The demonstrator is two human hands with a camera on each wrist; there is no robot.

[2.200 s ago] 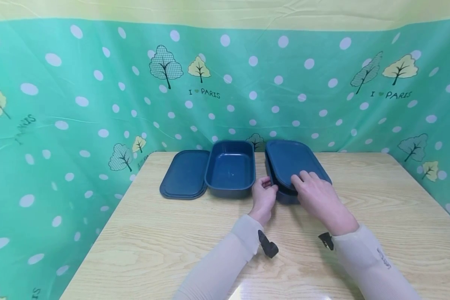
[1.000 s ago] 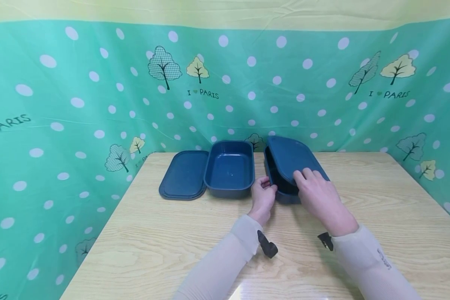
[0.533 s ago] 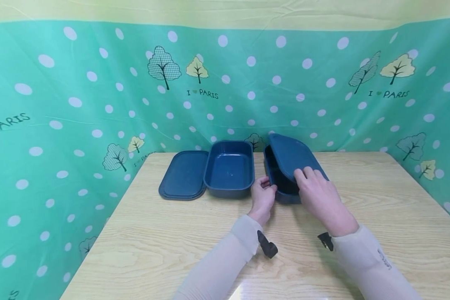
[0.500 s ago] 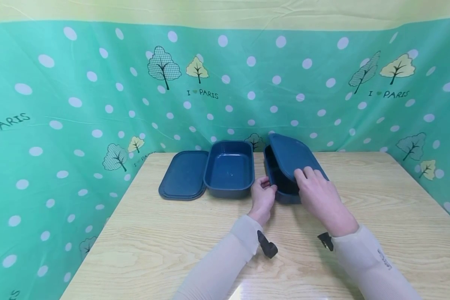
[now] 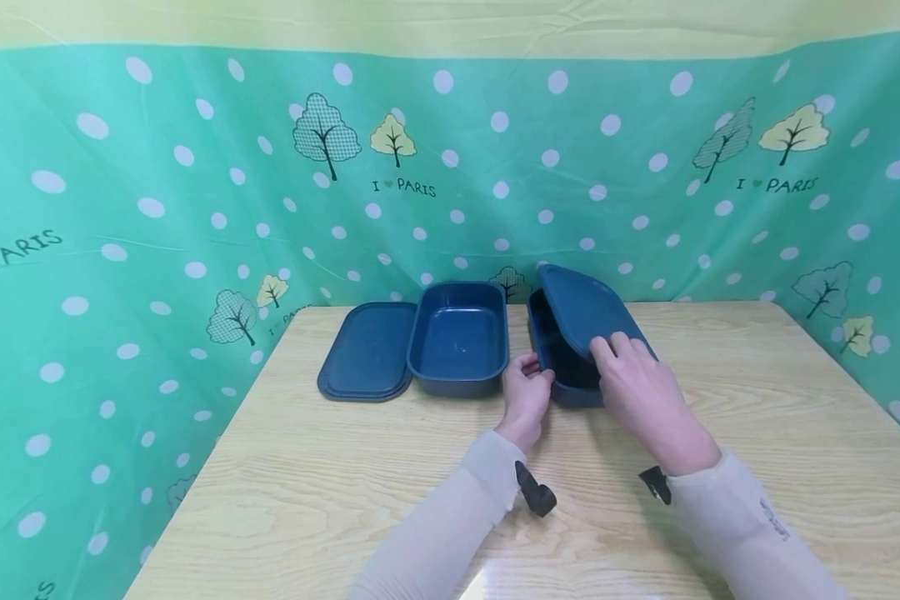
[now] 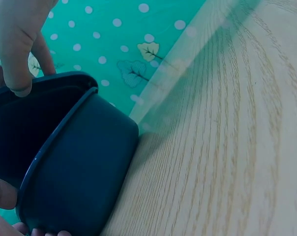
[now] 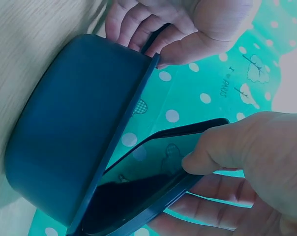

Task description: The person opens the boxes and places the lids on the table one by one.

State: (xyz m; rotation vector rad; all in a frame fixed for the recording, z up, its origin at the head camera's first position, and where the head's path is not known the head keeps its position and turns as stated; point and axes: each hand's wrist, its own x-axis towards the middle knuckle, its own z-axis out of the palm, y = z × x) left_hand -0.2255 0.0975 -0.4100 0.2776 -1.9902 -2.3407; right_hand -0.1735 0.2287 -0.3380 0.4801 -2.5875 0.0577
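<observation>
At the back right, a dark blue plastic food container (image 5: 576,397) stands on the table, its inside in dark shadow. My left hand (image 5: 525,400) grips its near left corner, thumb at the rim and fingers against the outer wall (image 7: 79,113). The blue lid (image 5: 581,304) slants over the box, left edge raised and right side low at the rim. Its near edge is pinched by my right hand (image 5: 640,392), with the thumb (image 7: 202,155) on the underside and the fingers on top. In the left wrist view a wedge-shaped gap shows between lid (image 6: 65,78) and container (image 6: 84,167).
Left of the left hand stands a second blue container (image 5: 457,385), uncovered, with nothing in it. A matching lid (image 5: 367,350) lies flat beside that one. Behind the wooden table (image 5: 330,492) hangs a green dotted curtain (image 5: 450,192), close to the boxes' far ends.
The lid's left edge has risen in my right hand, tilting it to the right and widening the gap over the container. My left hand keeps its place at the corner.
</observation>
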